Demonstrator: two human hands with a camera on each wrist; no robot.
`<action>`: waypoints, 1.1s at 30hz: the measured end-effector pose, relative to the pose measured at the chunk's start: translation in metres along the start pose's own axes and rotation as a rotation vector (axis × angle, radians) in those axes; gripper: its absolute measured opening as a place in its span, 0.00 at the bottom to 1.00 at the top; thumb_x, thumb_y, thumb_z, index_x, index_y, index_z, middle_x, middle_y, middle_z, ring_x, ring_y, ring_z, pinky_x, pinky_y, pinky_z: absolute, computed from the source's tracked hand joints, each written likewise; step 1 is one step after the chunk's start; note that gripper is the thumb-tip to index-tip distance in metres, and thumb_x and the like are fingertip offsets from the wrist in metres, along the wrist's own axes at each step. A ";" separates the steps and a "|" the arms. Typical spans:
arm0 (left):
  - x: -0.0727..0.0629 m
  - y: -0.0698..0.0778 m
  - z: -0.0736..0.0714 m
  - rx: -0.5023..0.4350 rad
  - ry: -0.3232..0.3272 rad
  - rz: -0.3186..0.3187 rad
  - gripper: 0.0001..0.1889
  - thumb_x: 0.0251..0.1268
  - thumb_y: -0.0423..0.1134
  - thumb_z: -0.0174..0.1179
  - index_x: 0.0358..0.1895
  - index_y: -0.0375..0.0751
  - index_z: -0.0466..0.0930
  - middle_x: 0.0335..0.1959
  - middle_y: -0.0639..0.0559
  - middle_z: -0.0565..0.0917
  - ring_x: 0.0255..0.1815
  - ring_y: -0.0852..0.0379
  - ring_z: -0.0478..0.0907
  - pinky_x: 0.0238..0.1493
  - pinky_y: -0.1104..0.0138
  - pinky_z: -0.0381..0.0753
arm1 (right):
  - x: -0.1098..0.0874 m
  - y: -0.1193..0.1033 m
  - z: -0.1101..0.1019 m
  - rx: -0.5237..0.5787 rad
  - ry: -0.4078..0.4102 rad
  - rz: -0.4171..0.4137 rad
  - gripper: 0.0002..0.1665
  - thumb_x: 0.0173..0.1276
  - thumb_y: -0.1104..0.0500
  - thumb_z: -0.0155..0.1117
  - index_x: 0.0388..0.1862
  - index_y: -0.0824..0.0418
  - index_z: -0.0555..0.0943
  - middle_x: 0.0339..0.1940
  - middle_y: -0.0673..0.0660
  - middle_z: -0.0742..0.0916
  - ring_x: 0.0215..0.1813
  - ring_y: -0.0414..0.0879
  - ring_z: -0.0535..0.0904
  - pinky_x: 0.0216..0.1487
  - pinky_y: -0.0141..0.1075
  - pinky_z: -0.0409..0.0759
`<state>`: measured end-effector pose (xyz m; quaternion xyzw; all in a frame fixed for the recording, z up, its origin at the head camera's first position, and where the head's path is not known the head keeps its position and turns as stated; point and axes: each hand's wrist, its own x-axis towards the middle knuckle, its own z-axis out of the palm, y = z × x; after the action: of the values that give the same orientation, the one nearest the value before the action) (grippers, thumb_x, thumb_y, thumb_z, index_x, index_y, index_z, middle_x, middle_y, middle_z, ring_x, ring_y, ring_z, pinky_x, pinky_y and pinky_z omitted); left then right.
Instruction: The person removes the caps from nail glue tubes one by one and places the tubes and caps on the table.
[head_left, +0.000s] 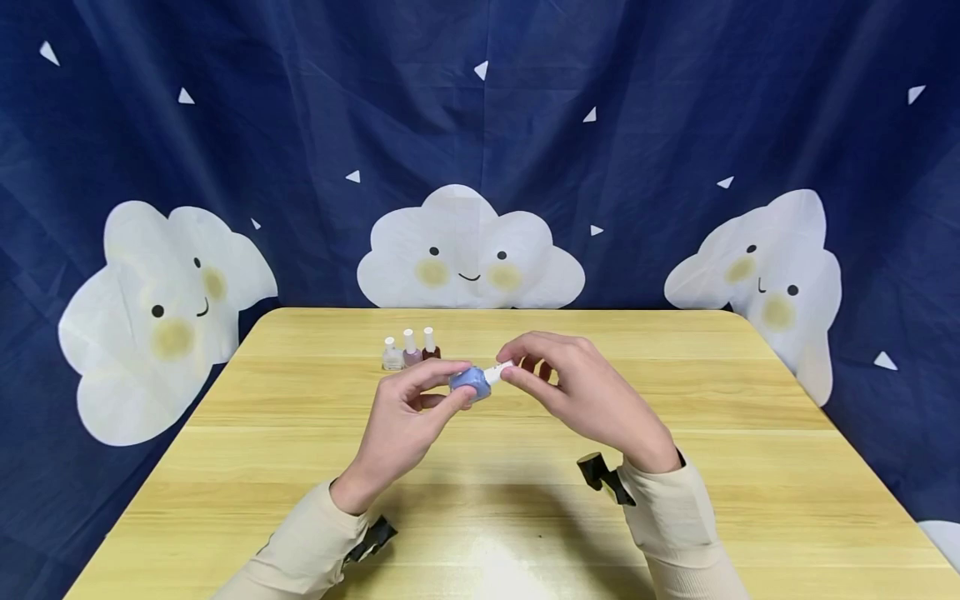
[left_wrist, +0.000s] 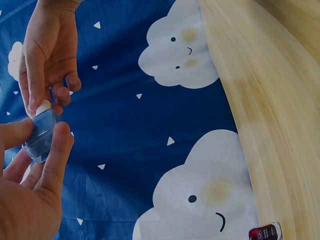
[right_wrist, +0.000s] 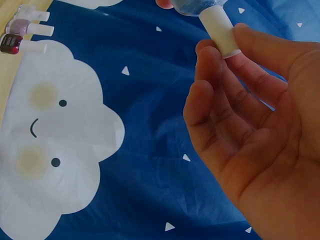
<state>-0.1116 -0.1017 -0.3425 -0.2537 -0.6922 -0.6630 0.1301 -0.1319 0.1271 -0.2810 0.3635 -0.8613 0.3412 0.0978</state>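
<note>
A blue nail polish bottle with a white cap is held up over the table, tilted with its cap toward the right. My left hand grips the glass body between thumb and fingers. The white cap is pinched between thumb and fingers of my right hand; in the right wrist view the cap is still joined to the bottle. Part of the blue glass is covered by the left fingers in the left wrist view.
Beyond my left hand, a clear bottle, a pale lilac bottle and a dark red bottle stand in a row on the wooden table. A dark blue curtain with clouds hangs behind the table's far edge.
</note>
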 end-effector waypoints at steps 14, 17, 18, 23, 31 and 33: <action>-0.001 -0.001 0.000 0.013 0.002 0.002 0.14 0.64 0.23 0.67 0.53 0.31 0.85 0.46 0.38 0.87 0.44 0.58 0.88 0.42 0.59 0.91 | 0.000 0.000 -0.001 0.001 0.010 -0.035 0.06 0.75 0.55 0.66 0.47 0.51 0.85 0.40 0.40 0.86 0.35 0.34 0.79 0.33 0.29 0.82; 0.000 -0.001 0.000 0.014 0.002 0.000 0.14 0.65 0.24 0.67 0.53 0.31 0.85 0.46 0.38 0.87 0.44 0.58 0.88 0.42 0.59 0.91 | -0.001 0.000 -0.001 0.000 0.014 -0.044 0.07 0.75 0.56 0.67 0.48 0.52 0.85 0.40 0.42 0.87 0.36 0.34 0.79 0.34 0.29 0.82; 0.000 -0.001 0.000 0.016 0.002 0.000 0.14 0.65 0.24 0.67 0.53 0.31 0.85 0.46 0.38 0.87 0.43 0.58 0.88 0.42 0.59 0.91 | -0.001 0.000 -0.001 -0.001 0.014 -0.045 0.07 0.74 0.56 0.67 0.48 0.52 0.85 0.41 0.42 0.87 0.36 0.34 0.79 0.34 0.29 0.82; 0.000 -0.001 0.000 0.016 0.002 0.000 0.14 0.65 0.24 0.67 0.53 0.31 0.85 0.46 0.38 0.87 0.43 0.58 0.89 0.42 0.60 0.91 | -0.001 -0.001 -0.001 -0.003 0.009 -0.028 0.07 0.74 0.56 0.67 0.49 0.52 0.85 0.41 0.41 0.86 0.36 0.34 0.79 0.34 0.29 0.82; -0.001 0.000 0.000 0.019 0.001 0.004 0.14 0.64 0.24 0.68 0.53 0.31 0.85 0.46 0.38 0.87 0.45 0.59 0.88 0.42 0.60 0.91 | -0.001 -0.002 0.000 0.020 0.002 0.002 0.09 0.78 0.50 0.63 0.48 0.51 0.85 0.38 0.40 0.86 0.36 0.35 0.79 0.35 0.31 0.82; -0.001 0.001 0.000 0.020 0.003 0.006 0.14 0.64 0.24 0.68 0.53 0.31 0.85 0.46 0.38 0.87 0.45 0.59 0.88 0.42 0.60 0.91 | -0.001 -0.001 0.000 0.017 0.001 0.004 0.08 0.78 0.50 0.62 0.47 0.50 0.85 0.37 0.39 0.86 0.36 0.35 0.79 0.35 0.31 0.82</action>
<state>-0.1108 -0.1019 -0.3423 -0.2534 -0.6978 -0.6561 0.1353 -0.1306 0.1270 -0.2808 0.3622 -0.8591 0.3489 0.0946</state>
